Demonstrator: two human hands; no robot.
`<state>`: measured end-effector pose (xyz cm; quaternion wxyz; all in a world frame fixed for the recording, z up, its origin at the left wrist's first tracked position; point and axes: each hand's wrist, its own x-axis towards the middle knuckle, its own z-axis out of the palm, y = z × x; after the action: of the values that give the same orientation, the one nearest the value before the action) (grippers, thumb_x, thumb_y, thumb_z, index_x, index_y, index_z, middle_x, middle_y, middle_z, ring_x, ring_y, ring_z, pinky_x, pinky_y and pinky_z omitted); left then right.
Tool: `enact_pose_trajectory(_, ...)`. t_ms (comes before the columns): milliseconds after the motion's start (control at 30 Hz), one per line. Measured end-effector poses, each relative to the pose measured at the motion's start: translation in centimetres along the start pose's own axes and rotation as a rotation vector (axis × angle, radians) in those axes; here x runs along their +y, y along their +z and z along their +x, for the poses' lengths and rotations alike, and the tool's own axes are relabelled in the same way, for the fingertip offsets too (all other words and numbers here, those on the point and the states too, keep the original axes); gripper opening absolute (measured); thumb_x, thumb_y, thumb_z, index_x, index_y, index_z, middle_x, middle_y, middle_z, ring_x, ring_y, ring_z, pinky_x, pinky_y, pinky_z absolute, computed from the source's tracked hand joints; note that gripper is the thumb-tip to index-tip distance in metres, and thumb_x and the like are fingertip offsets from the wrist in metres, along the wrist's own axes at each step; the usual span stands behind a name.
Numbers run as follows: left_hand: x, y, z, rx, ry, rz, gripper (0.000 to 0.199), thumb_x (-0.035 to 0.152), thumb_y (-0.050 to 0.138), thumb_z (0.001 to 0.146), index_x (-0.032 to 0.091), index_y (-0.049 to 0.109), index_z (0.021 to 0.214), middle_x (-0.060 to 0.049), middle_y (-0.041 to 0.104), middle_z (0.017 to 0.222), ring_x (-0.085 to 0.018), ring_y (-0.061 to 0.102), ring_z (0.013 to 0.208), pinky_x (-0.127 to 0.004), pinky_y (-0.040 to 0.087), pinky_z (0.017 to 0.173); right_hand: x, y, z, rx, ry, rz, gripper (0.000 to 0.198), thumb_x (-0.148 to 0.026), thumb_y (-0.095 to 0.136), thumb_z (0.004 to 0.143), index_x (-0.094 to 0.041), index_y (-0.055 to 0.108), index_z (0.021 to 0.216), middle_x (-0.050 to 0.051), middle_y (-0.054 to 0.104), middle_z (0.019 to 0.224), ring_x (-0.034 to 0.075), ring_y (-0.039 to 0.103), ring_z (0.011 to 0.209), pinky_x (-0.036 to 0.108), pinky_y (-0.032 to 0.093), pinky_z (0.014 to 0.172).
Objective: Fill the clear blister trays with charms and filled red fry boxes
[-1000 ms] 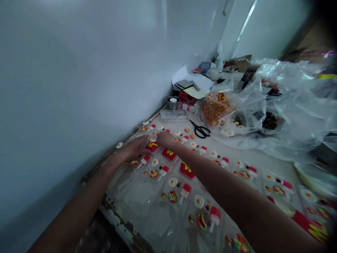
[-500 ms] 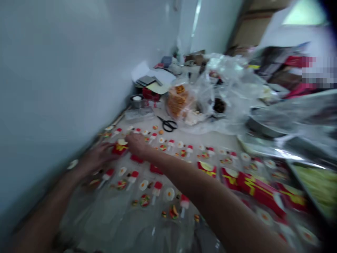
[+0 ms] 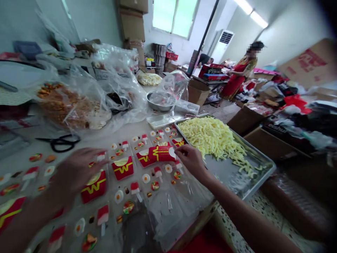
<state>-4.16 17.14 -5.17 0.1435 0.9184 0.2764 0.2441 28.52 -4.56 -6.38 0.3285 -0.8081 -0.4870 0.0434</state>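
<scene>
My right hand (image 3: 191,161) is at the right end of a stack of red toy French fry cartons (image 3: 163,154) with yellow zigzags, its thumb and fingers pinched on the white end. My left hand (image 3: 75,170) hovers at the left, blurred, fingers stretched out and apart, with nothing seen in it. Single red fry cartons (image 3: 123,168) lie on clear plastic packs in rows. Around them sit tiny red-and-white popsicles (image 3: 135,188), fried eggs (image 3: 119,196) and round pizza-like pieces (image 3: 129,207).
A metal tray (image 3: 259,184) with a heap of pale yellow fry-shaped pieces (image 3: 210,135) stands at the right table edge. Black scissors (image 3: 63,142) lie at the left. Behind are plastic bags of small pieces (image 3: 65,105) and a metal bowl (image 3: 161,102). A person (image 3: 239,75) stands farther back.
The view has swung right, bringing the tray and room into sight. My right hand has moved from a far-left carton to the stack; my left hand has come off that carton.
</scene>
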Motion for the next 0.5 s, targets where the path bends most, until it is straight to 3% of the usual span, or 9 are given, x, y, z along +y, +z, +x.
enact_pose_trajectory(67,5.0,5.6,4.9,-0.126,0.214,0.022,0.044,0.046,0.066,0.088,0.024,0.062,0.127,-0.008,0.067,0.124,-0.027,0.059,0.116,-0.044,0.044,0.105,1.7,-0.7,0.9,-0.074,0.031,-0.097,0.021,-0.031,0.063,0.089,-0.019,0.078,0.08,0.005,0.073,0.078,0.015,0.061,0.07,0.025,0.036,0.063)
enact_pose_trajectory(133,9.7,10.4,8.8,-0.246,0.294,0.079,0.079,0.052,0.084,0.068,0.021,0.057,0.135,-0.015,0.058,0.138,-0.035,0.052,0.127,-0.05,0.038,0.109,1.6,0.0,1.8,-0.18,0.051,-0.166,0.028,-0.035,0.061,0.09,-0.018,0.079,0.077,0.006,0.073,0.077,0.016,0.061,0.07,0.026,0.033,0.062)
enact_pose_trajectory(167,11.6,12.2,10.3,-0.291,0.312,0.087,0.086,0.056,0.086,0.062,0.02,0.057,0.134,-0.016,0.057,0.14,-0.037,0.05,0.129,-0.051,0.038,0.109,1.3,0.5,2.1,-0.217,0.08,-0.172,0.029,-0.035,0.06,0.09,-0.018,0.08,0.078,0.006,0.074,0.077,0.016,0.061,0.071,0.026,0.032,0.061)
enact_pose_trajectory(233,13.9,14.5,12.0,-0.375,0.36,0.06,0.082,0.06,0.085,0.06,0.021,0.061,0.129,-0.015,0.06,0.134,-0.035,0.053,0.125,-0.047,0.04,0.106,0.5,1.7,2.7,-0.259,0.151,-0.121,0.026,-0.031,0.058,0.088,-0.018,0.08,0.083,0.005,0.075,0.079,0.015,0.062,0.072,0.026,0.031,0.06)
enact_pose_trajectory(367,13.4,16.0,13.5,-0.424,0.46,-0.048,0.061,0.055,0.079,0.068,0.022,0.065,0.118,-0.011,0.066,0.118,-0.03,0.06,0.111,-0.041,0.045,0.099,0.6,1.9,3.3,-0.269,0.24,0.004,0.024,-0.029,0.057,0.086,-0.021,0.079,0.091,0.0,0.073,0.078,0.012,0.06,0.067,0.024,0.03,0.055)
enact_pose_trajectory(500,11.3,16.6,14.2,-0.394,0.388,-0.085,0.069,0.054,0.08,0.065,0.02,0.059,0.122,-0.013,0.066,0.119,-0.034,0.062,0.11,-0.047,0.049,0.096,2.0,-1.1,2.6,-0.192,0.225,0.013,0.023,-0.034,0.056,0.089,-0.022,0.076,0.087,0.0,0.073,0.082,0.015,0.061,0.073,0.026,0.032,0.06)
